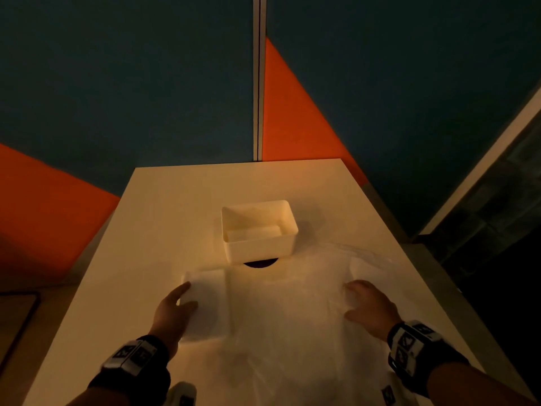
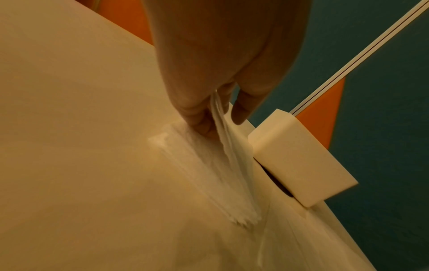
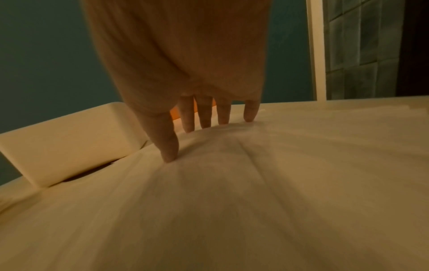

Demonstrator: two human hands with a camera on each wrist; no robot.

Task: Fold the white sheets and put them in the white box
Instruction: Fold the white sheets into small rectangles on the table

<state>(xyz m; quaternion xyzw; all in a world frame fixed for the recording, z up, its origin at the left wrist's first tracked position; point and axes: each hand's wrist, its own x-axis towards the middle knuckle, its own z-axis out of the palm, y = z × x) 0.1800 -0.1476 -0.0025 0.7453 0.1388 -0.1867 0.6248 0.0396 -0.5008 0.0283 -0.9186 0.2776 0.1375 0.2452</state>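
Observation:
A thin white sheet (image 1: 287, 303) lies spread on the white table (image 1: 164, 215) in front of me, its left part doubled over. My left hand (image 1: 178, 303) is at that left edge. In the left wrist view its fingers (image 2: 199, 119) pinch a raised fold of the sheet (image 2: 223, 165). My right hand (image 1: 363, 303) rests on the sheet's right part, and its straight, spread fingertips (image 3: 169, 155) press into the sheet (image 3: 232, 183). The white box (image 1: 257, 230) stands just beyond the sheet, with a folded white sheet (image 1: 254, 232) lying inside it. The box also shows in the left wrist view (image 2: 299, 159) and the right wrist view (image 3: 69, 146).
A dark round hole (image 1: 260, 262) in the tabletop shows under the box's near side. Teal and orange partition panels (image 1: 292, 118) stand behind the table. The table's right edge (image 1: 439, 273) runs close to my right hand, with dark glazing beyond it.

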